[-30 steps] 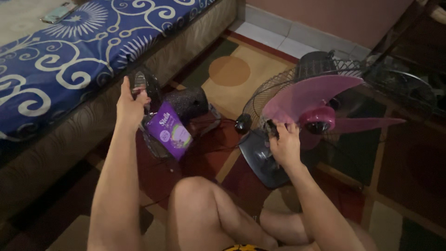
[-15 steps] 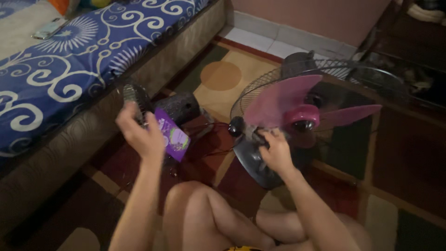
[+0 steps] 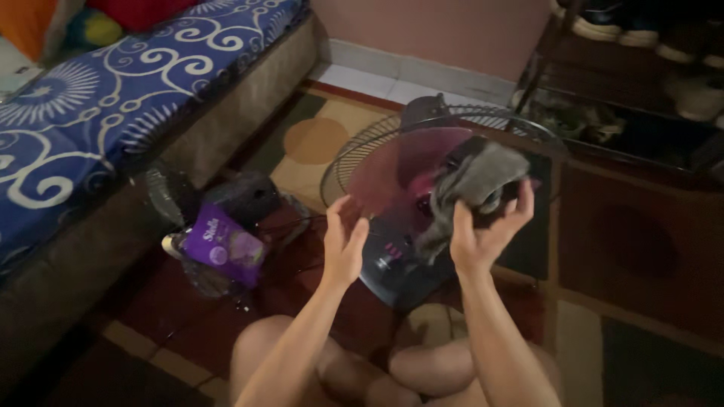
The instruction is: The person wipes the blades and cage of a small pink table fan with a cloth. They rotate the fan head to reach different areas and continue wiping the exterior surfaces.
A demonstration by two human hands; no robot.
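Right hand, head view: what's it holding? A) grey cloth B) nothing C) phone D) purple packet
A: the right hand grips a crumpled grey cloth up against the pink fan blade, while the purple packet lies on the floor by the small dark fan and the left hand is open and empty.
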